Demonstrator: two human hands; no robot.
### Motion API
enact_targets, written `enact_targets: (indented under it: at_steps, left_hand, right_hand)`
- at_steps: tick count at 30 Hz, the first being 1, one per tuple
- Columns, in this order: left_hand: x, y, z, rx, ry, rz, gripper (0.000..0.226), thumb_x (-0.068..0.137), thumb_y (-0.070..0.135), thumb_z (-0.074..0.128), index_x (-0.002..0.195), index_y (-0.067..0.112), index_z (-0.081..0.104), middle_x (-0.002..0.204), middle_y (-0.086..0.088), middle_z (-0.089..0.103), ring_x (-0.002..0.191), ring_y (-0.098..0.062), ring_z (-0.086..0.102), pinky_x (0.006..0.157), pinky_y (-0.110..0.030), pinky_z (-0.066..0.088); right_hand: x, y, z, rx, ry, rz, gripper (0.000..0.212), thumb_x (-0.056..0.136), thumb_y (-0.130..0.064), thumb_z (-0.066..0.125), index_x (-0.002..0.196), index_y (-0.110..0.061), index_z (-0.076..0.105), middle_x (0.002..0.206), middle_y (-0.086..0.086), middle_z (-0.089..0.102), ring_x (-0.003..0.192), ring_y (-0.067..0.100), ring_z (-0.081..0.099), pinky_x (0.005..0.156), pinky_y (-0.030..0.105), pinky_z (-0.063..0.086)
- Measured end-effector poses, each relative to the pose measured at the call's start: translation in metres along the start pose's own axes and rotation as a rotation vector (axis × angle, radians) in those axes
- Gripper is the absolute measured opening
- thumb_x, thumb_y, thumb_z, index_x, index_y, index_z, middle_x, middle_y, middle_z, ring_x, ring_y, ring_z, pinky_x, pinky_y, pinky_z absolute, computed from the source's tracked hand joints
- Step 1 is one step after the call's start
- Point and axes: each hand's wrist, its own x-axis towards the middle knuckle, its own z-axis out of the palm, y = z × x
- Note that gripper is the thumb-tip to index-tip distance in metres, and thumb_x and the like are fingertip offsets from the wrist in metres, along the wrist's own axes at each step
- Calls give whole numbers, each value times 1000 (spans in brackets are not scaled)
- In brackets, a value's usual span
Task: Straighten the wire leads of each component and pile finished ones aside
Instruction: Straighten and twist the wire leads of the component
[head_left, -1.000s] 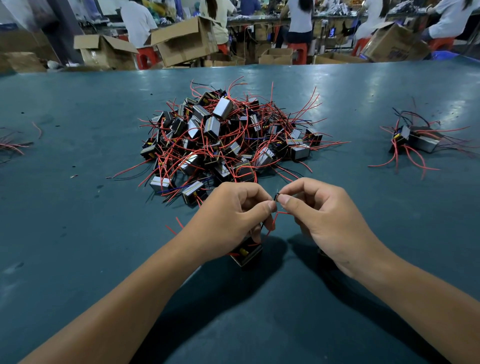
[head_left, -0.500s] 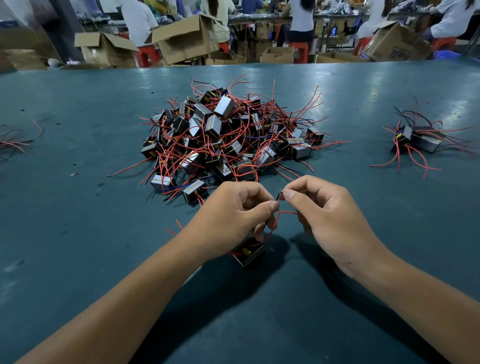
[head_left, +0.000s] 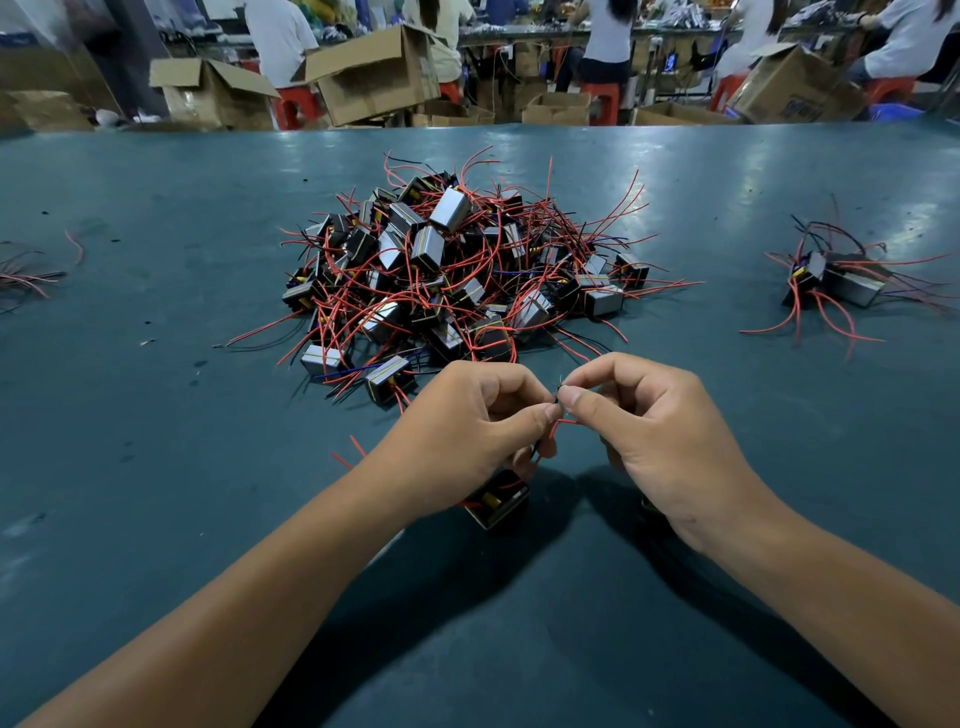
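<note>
Red lead (head_left: 558, 427) pinched between both thumbs and forefingers | left hand (head_left: 467, 431) curled over one component (head_left: 497, 503) on the table (head_left: 156, 467) | right hand (head_left: 660, 431) fingers curled | beyond: big tangled pile (head_left: 457, 270), too many to count | small pile (head_left: 836, 280) far right

Single head-worn wide-angle view, forward and down, close over the green table (head_left: 156, 467), workshop beyond

The left hand (head_left: 462, 431) hides most of the component (head_left: 498, 501) beneath it, the wire bundle (head_left: 26, 275) at the bench's (head_left: 156, 467) left side is cut off by the edge, and the distant workers are cropped at the top.
</note>
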Motion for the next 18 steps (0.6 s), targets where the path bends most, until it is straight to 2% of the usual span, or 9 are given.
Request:
enact_targets:
  at_steps: [2, 5, 9, 11, 13, 15, 18]
  left_hand:
    - [0, -1, 0, -3, 3, 4, 13, 97, 10, 64, 89, 2, 69, 69, -3, 70, 54, -15, 60, 57, -29, 49]
    - [1, -2, 0, 5, 7, 5, 12, 96, 11, 66, 87, 5, 70, 68, -1, 70, 54, -13, 60, 57, -25, 49]
    - [1, -2, 1, 6, -3, 9, 12, 96, 10, 66, 87, 4, 71, 69, -3, 70, 54, -12, 60, 56, -24, 49]
    - [0, -1, 0, 6, -6, 8, 12, 96, 9, 66, 88, 2, 71, 72, -8, 71, 55, -15, 61, 57, -26, 50]
    - [0, 0, -2, 9, 12, 20, 9, 96, 9, 66, 91, 3, 71, 76, -12, 72, 58, -18, 63, 61, -35, 53]
    - [-1, 2, -6, 40, 71, 73, 5, 95, 14, 68, 95, 10, 71, 79, -8, 71, 63, -18, 66, 68, -40, 57]
    - [-1, 6, -9, 221, 169, 186, 7, 93, 27, 66, 92, 23, 71, 78, 5, 69, 64, -13, 62, 63, -31, 53]
  right_hand:
    - [0, 0, 0, 1, 2, -2, 7, 85, -27, 72, 83, -20, 72, 53, -3, 38, 43, 5, 28, 42, 13, 24]
    - [-1, -1, 0, 13, 3, -6, 8, 88, -18, 73, 81, -17, 71, 53, -1, 40, 42, 2, 29, 41, 10, 24]
    - [-1, -3, 2, 23, 8, -16, 13, 89, -10, 70, 76, -12, 69, 47, -13, 43, 39, 0, 32, 42, 7, 26]
    - [-1, -4, 2, 17, 12, -21, 14, 89, -8, 69, 76, -11, 68, 46, -14, 43, 40, 0, 32, 43, 7, 26]
    - [-1, -4, 3, 9, 16, -33, 13, 89, -7, 69, 76, -10, 68, 46, -14, 41, 42, 0, 32, 44, 7, 27]
    - [-2, -4, 3, -15, 9, -49, 13, 89, -6, 69, 77, -9, 68, 49, -15, 42, 46, 0, 33, 48, 7, 30]
    - [-2, -6, 2, -53, -27, -79, 12, 89, -11, 71, 78, -13, 68, 54, -9, 46, 52, 5, 36, 53, 15, 34]
